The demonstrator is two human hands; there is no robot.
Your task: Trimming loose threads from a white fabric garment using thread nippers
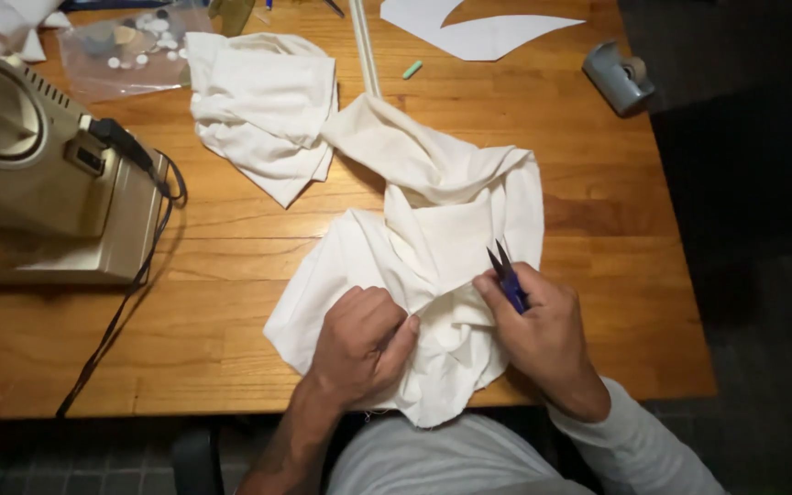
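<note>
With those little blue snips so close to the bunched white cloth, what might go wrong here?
1. The small blue thread snips in the right hand point into folds of the rumpled white cotton cloth; they might nick a hidden layer.
2. The left hand pinches cloth near the blades, so a slip might catch a finger.

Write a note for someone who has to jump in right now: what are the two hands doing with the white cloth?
Left hand: fist bunching the crumpled white cotton cloth near the front edge of the wooden table.
Right hand: grips small blue-handled thread snips, blades pointing up over the cloth, with the thumb pinching a fold.
Nearby: a second folded white cloth, a beige sewing machine at left, a clear bag of buttons.
Done: no cut is visible.
Left: cannot tell.
</note>
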